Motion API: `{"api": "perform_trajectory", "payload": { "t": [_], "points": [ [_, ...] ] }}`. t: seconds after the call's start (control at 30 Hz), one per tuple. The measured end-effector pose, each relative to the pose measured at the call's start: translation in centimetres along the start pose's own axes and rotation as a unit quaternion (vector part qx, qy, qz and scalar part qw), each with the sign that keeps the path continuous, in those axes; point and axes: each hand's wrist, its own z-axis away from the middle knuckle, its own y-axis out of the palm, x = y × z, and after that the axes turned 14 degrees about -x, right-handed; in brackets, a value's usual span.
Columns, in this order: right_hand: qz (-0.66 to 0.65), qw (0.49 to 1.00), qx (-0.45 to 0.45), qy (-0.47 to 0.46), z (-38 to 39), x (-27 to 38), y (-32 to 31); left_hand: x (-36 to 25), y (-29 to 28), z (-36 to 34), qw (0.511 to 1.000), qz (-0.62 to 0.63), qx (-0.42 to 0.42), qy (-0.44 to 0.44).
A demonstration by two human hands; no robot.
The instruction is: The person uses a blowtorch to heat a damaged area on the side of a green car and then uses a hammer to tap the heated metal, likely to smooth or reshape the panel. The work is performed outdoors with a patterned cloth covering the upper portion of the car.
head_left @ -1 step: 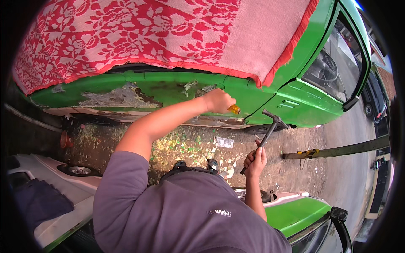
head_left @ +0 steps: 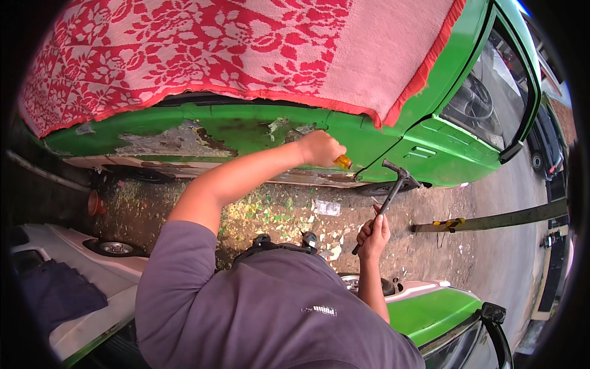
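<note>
My left hand (head_left: 321,149) is closed around a tool with an amber handle (head_left: 343,162), against the side of a green vehicle (head_left: 258,132). The handle's end sticks out past my fist; the tool's other end is hidden, so its exact kind does not show. Patches of bare grey metal (head_left: 175,140) and torn paint lie left of this hand. Lower right, my right hand (head_left: 372,237) grips a hammer (head_left: 393,195) by its dark shaft. The hammer's head is raised, apart from the amber handle and to its right.
A red and pink patterned blanket (head_left: 203,49) covers the vehicle's upper part. Paint flakes (head_left: 264,209) litter the ground. A post (head_left: 491,215) stands to the right. Behind me is another green and white vehicle (head_left: 424,313); an orange pot (head_left: 96,203) sits at the left.
My left hand and the amber handle have shifted very slightly to the right. The right hand and hammer have barely moved.
</note>
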Motion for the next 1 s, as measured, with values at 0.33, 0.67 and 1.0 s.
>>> {"api": "perform_trajectory", "payload": {
  "t": [0.33, 0.67, 1.0],
  "points": [
    [0.029, 0.999, 0.017, 0.021, -0.7, -0.2, 0.7, 0.1, 0.0, -1.0, 0.999, 0.006, -0.038, 0.034],
    [0.041, 0.998, 0.027, 0.031, -1.1, 0.0, 0.6, -0.2, 0.1, -0.6, 0.998, 0.021, -0.050, 0.045],
    [0.046, 0.998, 0.018, 0.033, -0.6, 0.3, 0.5, -0.3, 0.6, -1.0, 0.997, 0.023, -0.039, 0.055]
  ]
}}
